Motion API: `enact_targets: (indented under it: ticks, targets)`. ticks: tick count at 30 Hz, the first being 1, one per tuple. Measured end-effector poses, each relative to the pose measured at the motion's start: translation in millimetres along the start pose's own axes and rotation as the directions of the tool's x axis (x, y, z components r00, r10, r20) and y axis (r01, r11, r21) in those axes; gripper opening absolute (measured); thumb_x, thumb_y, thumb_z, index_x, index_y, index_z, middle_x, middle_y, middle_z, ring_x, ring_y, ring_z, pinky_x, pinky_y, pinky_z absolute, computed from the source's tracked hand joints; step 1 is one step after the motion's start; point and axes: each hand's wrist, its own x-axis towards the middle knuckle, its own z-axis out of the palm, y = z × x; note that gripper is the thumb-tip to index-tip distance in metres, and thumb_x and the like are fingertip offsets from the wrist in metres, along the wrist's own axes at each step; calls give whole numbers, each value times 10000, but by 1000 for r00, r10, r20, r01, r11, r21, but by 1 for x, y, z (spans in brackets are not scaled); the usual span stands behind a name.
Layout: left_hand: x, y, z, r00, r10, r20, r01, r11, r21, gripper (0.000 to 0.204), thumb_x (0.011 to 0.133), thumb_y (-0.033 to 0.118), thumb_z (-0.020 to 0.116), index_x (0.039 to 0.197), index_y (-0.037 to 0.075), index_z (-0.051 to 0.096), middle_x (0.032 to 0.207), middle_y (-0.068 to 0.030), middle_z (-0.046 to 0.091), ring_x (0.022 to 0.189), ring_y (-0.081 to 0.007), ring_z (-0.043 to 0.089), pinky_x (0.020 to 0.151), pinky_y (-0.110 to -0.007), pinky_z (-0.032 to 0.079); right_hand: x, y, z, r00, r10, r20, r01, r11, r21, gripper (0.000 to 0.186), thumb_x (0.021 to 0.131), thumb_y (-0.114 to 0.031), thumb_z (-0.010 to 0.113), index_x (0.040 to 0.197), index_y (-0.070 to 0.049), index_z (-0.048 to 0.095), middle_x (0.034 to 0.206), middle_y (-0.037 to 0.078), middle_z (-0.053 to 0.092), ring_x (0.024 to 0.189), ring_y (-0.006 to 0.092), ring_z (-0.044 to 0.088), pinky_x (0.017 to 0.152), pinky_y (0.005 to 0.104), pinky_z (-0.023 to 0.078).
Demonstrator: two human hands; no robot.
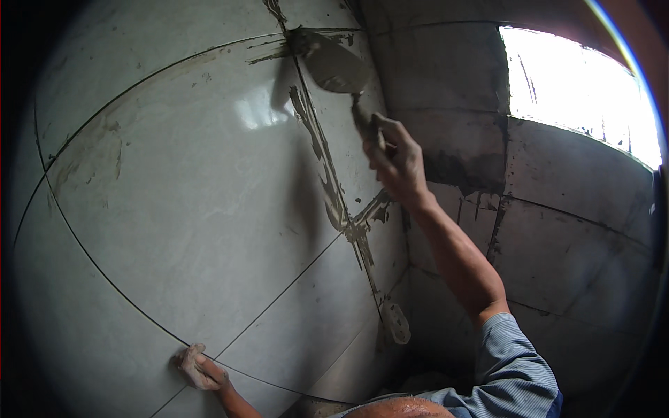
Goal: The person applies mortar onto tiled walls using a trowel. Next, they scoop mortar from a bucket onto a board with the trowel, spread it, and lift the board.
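My right hand (394, 153) grips the handle of a grey-smeared trowel (334, 66), raised against the upper tiles where two joints cross. Dark wet mortar (317, 146) is smeared along the upright joint beneath it and where joints meet lower down. My left hand (202, 369) is at the large pale wall tile (174, 209) at lower left, on a joint line, its fingers curled; whether they hold anything is hidden.
A tiled side wall (557, 251) with rough, dark-stained joints stands at the right, with a bright window opening (571, 80) high in it. A pale oval fitting or patch (398, 324) is low near the corner where the walls meet.
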Motion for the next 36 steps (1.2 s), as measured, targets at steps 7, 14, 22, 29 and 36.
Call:
enact_targets:
  ticks: [7,14,22,29,36]
  targets:
    - [9,6,-5,1000,3,20,-5,993,121,263,909,130,409,793,-54,556,727,-141,568,722,-283,549,740,-390,457,-20,9,21,995,46,-86,-35,991,130,428,801,-117,606,1178,42,480,901,203,638,762,197,634,692,298,482]
    - [6,10,-9,998,6,57,-12,993,114,230,904,123,418,861,-61,549,738,-147,587,712,-277,547,690,-371,450,-32,0,15,998,-58,-20,58,998,-23,396,784,-123,640,1121,34,503,852,210,632,758,231,642,657,327,490]
    - [13,11,-7,995,75,65,-83,988,131,222,927,122,430,850,-40,560,742,-130,592,672,-260,549,656,-358,447,-199,5,-50,849,469,243,-528,750,397,470,862,-170,550,1258,16,378,1019,134,552,845,164,539,760,299,454]
    - [17,9,5,989,145,20,-146,967,207,247,940,134,425,827,-37,563,739,-124,604,679,-265,584,651,-355,490,-287,5,-165,570,820,-45,-821,571,18,482,763,-165,684,1099,-4,379,779,76,514,516,91,469,443,240,409]
    - [10,8,4,992,125,-19,-119,973,195,233,938,120,427,847,-53,555,722,-123,623,675,-250,594,688,-356,508,-256,20,-187,636,710,-302,-761,643,-90,457,841,-295,604,1160,-11,442,706,18,487,523,96,469,457,241,391]
